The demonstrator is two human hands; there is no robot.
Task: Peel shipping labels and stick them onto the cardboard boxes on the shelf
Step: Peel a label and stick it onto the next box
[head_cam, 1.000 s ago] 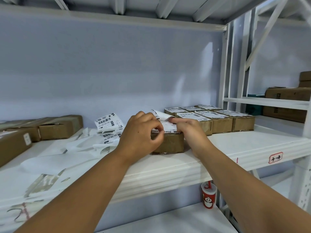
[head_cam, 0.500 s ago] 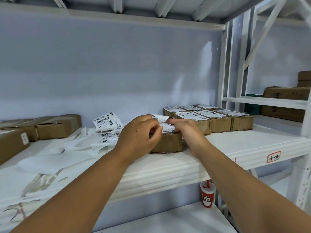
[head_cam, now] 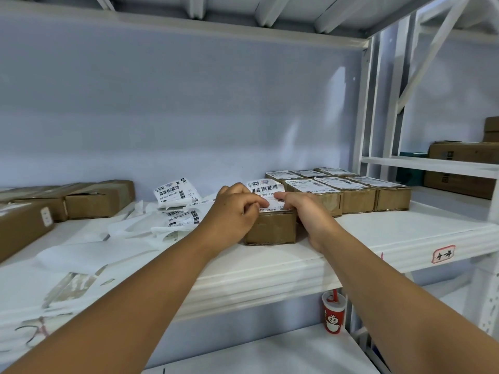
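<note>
On the shelf [head_cam: 270, 265], the front box [head_cam: 272, 228] is flanked by both hands. The label [head_cam: 266, 188] is now laid over the box's top with its barcode showing, where a moment ago it was curled back. Only its far edge is seen lifted. Its near edge is pinched by the curled fingers [head_cam: 256, 205] of the left hand [head_cam: 232, 214]. Whether the right hand [head_cam: 307, 214] pinches or merely presses cannot be told. Smoothing down is judged to remain. Loose labels [head_cam: 176, 194] are seen left of the box, labelled boxes [head_cam: 348, 190] behind it to the right.
</note>
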